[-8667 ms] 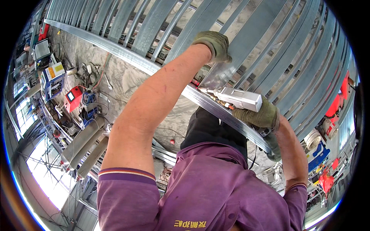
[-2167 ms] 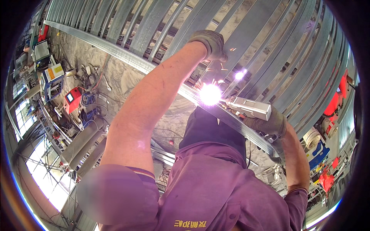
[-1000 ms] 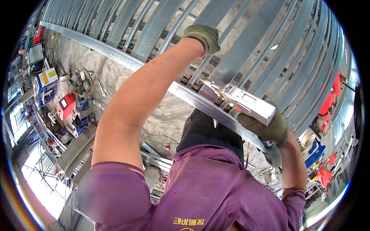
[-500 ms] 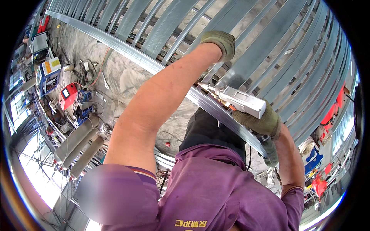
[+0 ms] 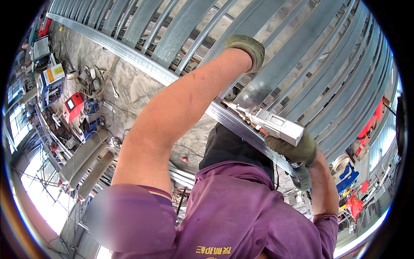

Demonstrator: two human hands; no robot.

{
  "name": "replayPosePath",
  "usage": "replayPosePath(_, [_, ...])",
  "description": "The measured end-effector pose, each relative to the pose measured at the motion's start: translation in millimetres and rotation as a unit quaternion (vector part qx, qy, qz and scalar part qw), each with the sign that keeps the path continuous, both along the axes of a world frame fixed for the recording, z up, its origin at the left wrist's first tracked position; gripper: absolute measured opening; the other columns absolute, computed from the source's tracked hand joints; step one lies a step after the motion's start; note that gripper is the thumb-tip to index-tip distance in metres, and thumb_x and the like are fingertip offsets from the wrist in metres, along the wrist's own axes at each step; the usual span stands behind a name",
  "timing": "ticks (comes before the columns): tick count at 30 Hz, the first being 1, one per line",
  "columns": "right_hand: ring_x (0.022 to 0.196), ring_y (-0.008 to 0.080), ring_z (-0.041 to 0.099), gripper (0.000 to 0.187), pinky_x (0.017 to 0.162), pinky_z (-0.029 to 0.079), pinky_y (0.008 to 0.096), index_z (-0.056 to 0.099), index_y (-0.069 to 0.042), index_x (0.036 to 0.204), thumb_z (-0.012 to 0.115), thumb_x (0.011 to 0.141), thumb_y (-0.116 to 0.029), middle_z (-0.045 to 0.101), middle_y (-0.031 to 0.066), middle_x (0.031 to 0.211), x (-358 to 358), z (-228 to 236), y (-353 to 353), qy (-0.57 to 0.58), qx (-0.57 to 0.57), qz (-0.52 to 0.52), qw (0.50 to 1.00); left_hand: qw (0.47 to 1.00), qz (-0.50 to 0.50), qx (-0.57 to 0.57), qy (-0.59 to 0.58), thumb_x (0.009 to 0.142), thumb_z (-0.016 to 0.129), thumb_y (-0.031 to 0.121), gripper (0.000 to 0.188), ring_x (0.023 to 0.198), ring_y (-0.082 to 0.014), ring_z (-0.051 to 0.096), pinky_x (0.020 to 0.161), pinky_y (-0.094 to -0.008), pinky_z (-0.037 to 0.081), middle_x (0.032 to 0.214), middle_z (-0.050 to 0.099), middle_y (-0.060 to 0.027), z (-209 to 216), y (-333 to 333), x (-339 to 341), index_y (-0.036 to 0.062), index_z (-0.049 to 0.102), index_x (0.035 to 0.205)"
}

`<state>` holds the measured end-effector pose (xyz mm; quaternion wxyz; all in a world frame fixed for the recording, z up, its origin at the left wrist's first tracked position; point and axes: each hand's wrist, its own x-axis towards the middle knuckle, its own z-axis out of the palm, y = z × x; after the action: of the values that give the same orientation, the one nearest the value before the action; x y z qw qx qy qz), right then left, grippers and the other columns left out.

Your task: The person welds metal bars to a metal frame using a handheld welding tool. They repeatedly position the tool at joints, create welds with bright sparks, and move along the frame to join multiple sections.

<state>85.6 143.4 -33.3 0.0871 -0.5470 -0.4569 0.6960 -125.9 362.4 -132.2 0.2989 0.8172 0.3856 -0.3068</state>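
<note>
**Asker:** Olive-green gloves on both hands — what are they doing?

**Describer:** Yes, both are gloved. The left hand (image 5: 246, 48) is at the end of a bare arm stretched up and forward, its fingers curled over a galvanised steel slat (image 5: 276, 73). The right hand (image 5: 295, 149) sits lower, elbow bent, wrapped tight around the grip of a silver box-shaped welding gun (image 5: 271, 123).

**Asker:** Where does the gun point?

**Describer:** Its thin nozzle angles up and left, the tip just at the long steel rail (image 5: 172, 77) that crosses the view diagonally, below the left forearm. A dark hose (image 5: 302, 177) hangs from the grip, beside the right wrist.

**Asker:** How much room is around them?

**Describer:** Ahead, many parallel slats (image 5: 336, 69) run close together with narrow gaps, filling the upper view. The rail marks the near edge of that frame. Left of it lies open concrete floor (image 5: 138, 95). Farther left are a red welding machine (image 5: 72, 107), tangled cables (image 5: 101, 82) and grey gas cylinders (image 5: 84, 155) lying down, well apart from the hands.
</note>
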Motion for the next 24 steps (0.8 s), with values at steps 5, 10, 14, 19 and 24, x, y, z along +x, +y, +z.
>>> replayPosePath(5, [0.109,0.0167,0.08,0.048,0.096,0.063,0.0369,0.082,-0.004,0.134,0.095,0.096,-0.031,0.087,0.0138,0.12,-7,-1,3,0.017,-0.004,-0.011,1.0,0.999,0.035,0.001,0.005,0.106,0.067,0.051,0.051,0.126,-0.0375,0.079,0.108,-0.0518,0.06,0.14,0.081,-0.0169,-2,-1,-3,0.0115,0.084,0.135])
replayPosePath(10, [0.12,0.0189,0.077,0.053,0.109,0.06,0.037,0.076,-0.008,0.145,0.089,0.101,-0.033,0.082,0.0106,0.139,-6,-17,-4,0.017,0.065,0.089,0.994,0.997,0.039,-0.015,0.064,0.108,0.06,0.066,0.065,0.133,-0.0372,0.075,0.112,-0.053,0.058,0.145,0.079,-0.0167,-5,-1,-3,0.0145,0.082,0.141])
replayPosePath(14, [0.105,0.0269,0.083,0.059,0.1,0.064,0.0419,0.082,-0.013,0.136,0.091,0.093,-0.052,0.086,0.0134,0.118,-14,-22,-22,-0.015,-0.014,0.014,1.0,0.996,0.09,0.008,0.018,0.112,0.053,0.07,0.068,0.154,-0.0333,0.062,0.126,-0.0505,0.049,0.164,0.067,-0.0138,-20,-18,-16,0.0182,0.078,0.148])
replayPosePath(19, [0.108,0.0253,0.081,0.06,0.101,0.064,0.0401,0.077,-0.01,0.142,0.092,0.095,-0.045,0.085,0.0143,0.121,-15,-18,2,0.014,-0.037,0.017,0.999,0.995,0.072,0.055,0.028,0.106,0.061,0.037,0.038,0.124,-0.0349,0.081,0.103,-0.0496,0.063,0.129,0.085,-0.014,-16,-19,-8,0.0173,0.089,0.122])
replayPosePath(24, [0.114,0.0241,0.079,0.064,0.103,0.063,0.04,0.075,-0.01,0.145,0.094,0.094,-0.043,0.083,0.0133,0.127,-16,-27,-2,0.004,-0.021,-0.003,1.0,0.992,0.097,0.078,0.0,0.103,0.062,0.037,0.039,0.121,-0.0359,0.081,0.102,-0.0516,0.063,0.126,0.086,-0.0154,-16,-24,0,0.0166,0.089,0.121])
